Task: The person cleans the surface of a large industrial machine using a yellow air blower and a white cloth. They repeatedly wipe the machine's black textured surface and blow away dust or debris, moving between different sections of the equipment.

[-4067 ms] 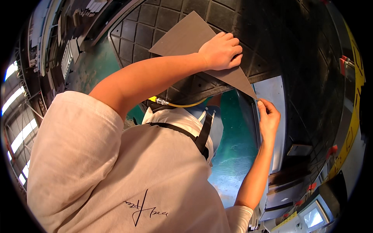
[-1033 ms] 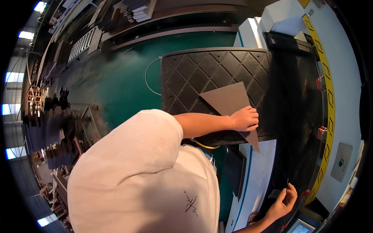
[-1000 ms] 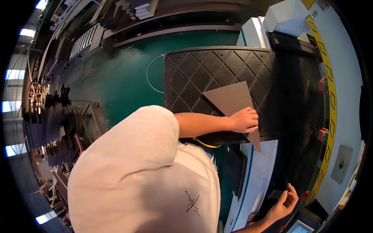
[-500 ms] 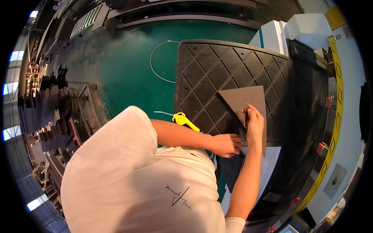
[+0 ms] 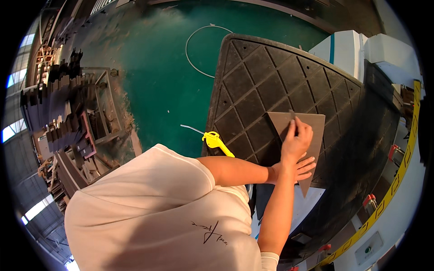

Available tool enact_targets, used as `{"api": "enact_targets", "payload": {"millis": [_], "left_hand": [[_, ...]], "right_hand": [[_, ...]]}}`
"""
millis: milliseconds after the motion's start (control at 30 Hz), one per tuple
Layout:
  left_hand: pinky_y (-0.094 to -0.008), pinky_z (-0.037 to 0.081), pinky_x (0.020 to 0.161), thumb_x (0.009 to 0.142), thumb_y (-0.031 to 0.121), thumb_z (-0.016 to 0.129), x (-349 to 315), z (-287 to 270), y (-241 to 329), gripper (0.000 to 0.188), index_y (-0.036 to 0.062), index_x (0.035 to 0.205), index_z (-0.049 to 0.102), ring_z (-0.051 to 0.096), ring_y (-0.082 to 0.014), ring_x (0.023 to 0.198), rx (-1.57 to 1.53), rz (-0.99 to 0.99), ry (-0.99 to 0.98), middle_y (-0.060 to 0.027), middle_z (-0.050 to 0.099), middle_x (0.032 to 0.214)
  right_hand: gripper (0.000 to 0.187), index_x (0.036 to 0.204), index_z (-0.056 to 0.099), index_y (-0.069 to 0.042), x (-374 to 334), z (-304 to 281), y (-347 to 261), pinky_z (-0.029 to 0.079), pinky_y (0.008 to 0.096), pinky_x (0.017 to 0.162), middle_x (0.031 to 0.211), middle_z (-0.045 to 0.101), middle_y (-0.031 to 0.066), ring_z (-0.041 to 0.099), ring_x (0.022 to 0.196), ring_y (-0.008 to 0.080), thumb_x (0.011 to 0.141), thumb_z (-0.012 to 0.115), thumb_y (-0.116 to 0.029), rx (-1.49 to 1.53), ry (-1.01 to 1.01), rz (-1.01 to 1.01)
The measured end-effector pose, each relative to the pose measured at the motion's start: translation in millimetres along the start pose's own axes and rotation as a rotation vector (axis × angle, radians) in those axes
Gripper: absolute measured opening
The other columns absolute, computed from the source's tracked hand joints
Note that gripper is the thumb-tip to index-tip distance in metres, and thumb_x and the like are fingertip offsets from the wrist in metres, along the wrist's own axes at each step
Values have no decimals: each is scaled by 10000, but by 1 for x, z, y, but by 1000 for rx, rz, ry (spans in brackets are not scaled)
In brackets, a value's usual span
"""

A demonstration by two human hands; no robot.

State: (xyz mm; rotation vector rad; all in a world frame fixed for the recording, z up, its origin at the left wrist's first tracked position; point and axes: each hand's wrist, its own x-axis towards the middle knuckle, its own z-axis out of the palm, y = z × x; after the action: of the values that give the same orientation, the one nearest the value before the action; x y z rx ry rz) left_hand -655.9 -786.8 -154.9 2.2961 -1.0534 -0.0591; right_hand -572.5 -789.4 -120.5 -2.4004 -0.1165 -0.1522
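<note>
A grey-brown, roughly triangular flat panel [image 5: 313,128] lies on a black ribbed rubber mat [image 5: 253,86]. My right hand [image 5: 296,141] is over the panel, thumb and fingers pinched round a small thin flat grey strip [image 5: 292,114]. The strip's tip shows past the fingertips near the panel's far edge; its exact kind cannot be made out. Fingers spread, my left hand [image 5: 304,170] rests flat on the narrower near part of the panel. My right forearm crosses over it and hides its wrist.
A yellow air blow gun [image 5: 216,142] with a thin metal nozzle is at the mat's left edge. White machine housing [image 5: 348,49] stands at the far right, and a yellow-edged machine front [image 5: 400,176] runs down the right. Stacked dark profiles [image 5: 54,113] are at the left.
My left hand has moved right and opened flat onto the panel. My right hand has turned, bringing the strip's tip up by the panel's far edge. The whole view has shifted.
</note>
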Motion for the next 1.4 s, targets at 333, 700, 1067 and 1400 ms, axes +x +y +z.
{"api": "enact_targets", "payload": {"millis": [333,700,1067,1400], "left_hand": [[-654,178,1291,1017,370,479,-3,1,5,601,40,1517,432,208,-435,1610,36,10,43,-234,248,1729],[-657,163,1295,996,326,502,1,8,11,579,91,1520,436,233,-396,1616,-17,-54,12,-172,266,1740],[-687,111,1287,922,379,630,5,25,11,580,124,1436,542,227,-395,1615,65,-61,95,-166,308,1724],[-679,71,1296,931,450,628,5,16,11,699,147,1544,484,212,-363,1622,200,-41,16,-136,332,1719]], "right_hand": [[175,1133,789,-62,11,-12,15,519,405,785,977,672,89,624,909,267,979,751,-134,-77,18,-90],[340,1236,768,-124,-2,3,7,524,429,810,1003,651,109,633,932,308,905,780,-47,-87,14,-169],[289,1171,778,-97,1,10,-6,519,432,811,1007,654,94,617,944,310,888,771,-38,-41,26,-146],[100,923,697,-63,21,-6,10,503,453,763,885,639,109,619,835,319,887,786,-89,-25,-31,-294]]}}
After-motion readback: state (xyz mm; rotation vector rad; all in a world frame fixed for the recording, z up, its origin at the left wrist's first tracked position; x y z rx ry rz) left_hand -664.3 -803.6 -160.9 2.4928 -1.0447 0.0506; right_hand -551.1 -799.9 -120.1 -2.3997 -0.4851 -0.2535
